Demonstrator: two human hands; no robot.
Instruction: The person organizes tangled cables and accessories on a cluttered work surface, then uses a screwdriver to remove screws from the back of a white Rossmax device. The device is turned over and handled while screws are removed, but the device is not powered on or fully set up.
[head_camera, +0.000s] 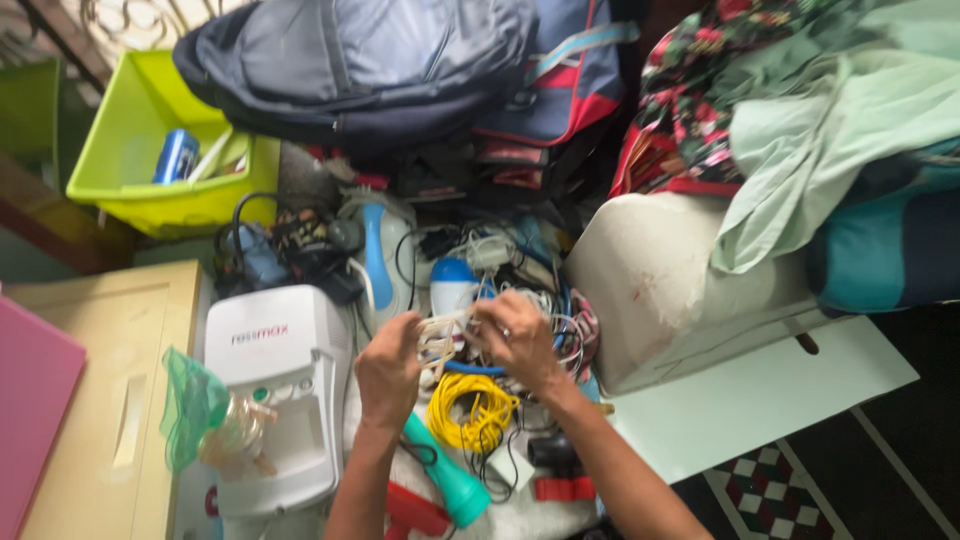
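Both the left hand (388, 368) and the right hand (517, 335) grasped a tangled white cable (441, 333), stretched between them. A yellow cable coil (470, 412) lay just below the hands; a white machine (277, 395) sat beside the left hand.

A cream cabinet (110, 400) stands left, patterned tiled floor (770, 485) (dark, with diamonds) lower right.
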